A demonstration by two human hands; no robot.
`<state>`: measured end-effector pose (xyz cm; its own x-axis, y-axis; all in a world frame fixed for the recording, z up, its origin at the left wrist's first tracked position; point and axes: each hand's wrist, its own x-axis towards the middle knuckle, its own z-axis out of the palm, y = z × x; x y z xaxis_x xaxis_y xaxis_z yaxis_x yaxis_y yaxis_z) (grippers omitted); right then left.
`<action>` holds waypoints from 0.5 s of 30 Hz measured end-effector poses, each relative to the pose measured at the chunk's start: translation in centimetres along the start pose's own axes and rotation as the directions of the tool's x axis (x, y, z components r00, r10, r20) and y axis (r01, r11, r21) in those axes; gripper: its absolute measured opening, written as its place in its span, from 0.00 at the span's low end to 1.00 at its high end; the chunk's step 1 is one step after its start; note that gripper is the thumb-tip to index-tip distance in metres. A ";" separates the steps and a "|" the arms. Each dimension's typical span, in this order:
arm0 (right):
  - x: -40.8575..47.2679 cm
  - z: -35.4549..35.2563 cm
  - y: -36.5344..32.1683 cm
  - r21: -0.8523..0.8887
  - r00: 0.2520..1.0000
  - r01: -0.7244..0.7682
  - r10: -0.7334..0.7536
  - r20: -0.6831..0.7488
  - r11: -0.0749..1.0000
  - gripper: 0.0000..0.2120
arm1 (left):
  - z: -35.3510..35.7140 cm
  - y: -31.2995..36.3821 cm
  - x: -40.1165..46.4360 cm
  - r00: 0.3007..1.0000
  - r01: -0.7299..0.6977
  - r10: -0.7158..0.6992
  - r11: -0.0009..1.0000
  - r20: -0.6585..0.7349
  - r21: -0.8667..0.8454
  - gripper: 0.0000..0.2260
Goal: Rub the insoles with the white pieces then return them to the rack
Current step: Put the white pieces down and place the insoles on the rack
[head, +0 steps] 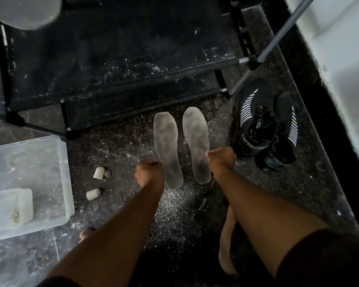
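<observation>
While both arms reach out over the speckled dark floor [116, 141], each hand holds 1 grey insole by its long edge near the heel half. The left hand [148, 172] has its fingers curled round the left insole [167, 152]; the right hand [221, 159] pinches the right insole [196, 141] at its side edge. The 2 insoles sit side by side, close but apart, long axes nearly parallel, toes pointing away toward the black rack [120, 65] and heels toward the person. They lie just in front of the rack's lower edge. Left of the hands, 2 small white pieces [97, 172] [93, 194] lie on the floor, beside a clear plastic box [60, 162] with a white block [19, 206] inside. A black shoe [263, 123] with white stripes lies right of the insoles.
</observation>
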<state>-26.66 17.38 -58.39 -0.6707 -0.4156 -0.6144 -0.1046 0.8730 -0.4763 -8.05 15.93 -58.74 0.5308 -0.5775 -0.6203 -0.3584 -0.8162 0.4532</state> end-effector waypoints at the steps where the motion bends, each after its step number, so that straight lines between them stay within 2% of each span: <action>1: 0.0 0.1 0.1 0.008 1.000 0.012 -0.012 -0.014 1.000 0.05 | 0.0 -0.1 0.0 1.000 -0.009 0.010 1.000 0.012 -0.016 0.04; 6: -0.3 0.4 0.9 0.221 0.998 0.053 -0.045 -0.040 0.974 0.04 | 0.1 -0.3 0.1 0.994 -0.007 0.027 0.983 0.107 -0.185 0.06; 10: -0.9 0.3 0.5 0.274 0.998 0.054 -0.049 -0.024 0.960 0.02 | 0.1 -0.4 0.4 0.986 0.057 -0.009 0.956 0.165 -0.289 0.04; 15: -2.2 -0.9 -0.5 0.369 0.999 -0.010 -0.010 0.054 0.929 0.05 | -1.0 -0.1 0.2 0.970 0.086 -0.009 0.946 0.242 -0.312 0.05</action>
<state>-25.81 18.13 -56.21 -0.6294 -0.4376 -0.6422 0.1807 0.7214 -0.6686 -7.20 15.89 -58.26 0.3325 -0.5578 -0.7604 -0.0541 -0.8163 0.5751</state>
